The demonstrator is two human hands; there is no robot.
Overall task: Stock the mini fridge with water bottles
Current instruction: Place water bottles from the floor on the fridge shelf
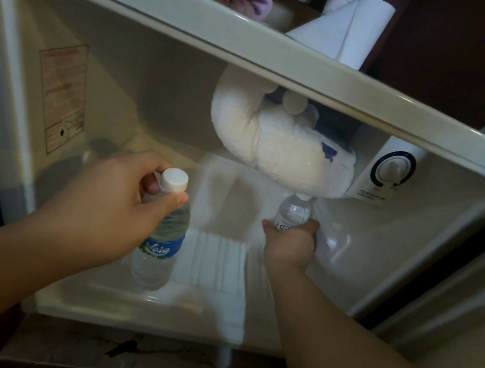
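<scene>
Plastic water bottles are being gripped inside the mini fridge [287, 71]: blue-labelled bottle [161, 244] by the left hand [115, 197], second bottle [292, 213] by the right hand [290, 242].

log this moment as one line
left hand: grips bottle neck | right hand: grips second bottle | fridge: open

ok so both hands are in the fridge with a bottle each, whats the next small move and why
Probably settle the right hand's bottle upright at the back and loosen that grip. It already sits deep inside, its cap just under the frosted freezer box, so lifting looks unwise. The left hand holds the labelled bottle by the neck near the front, over bare fridge floor.
</scene>
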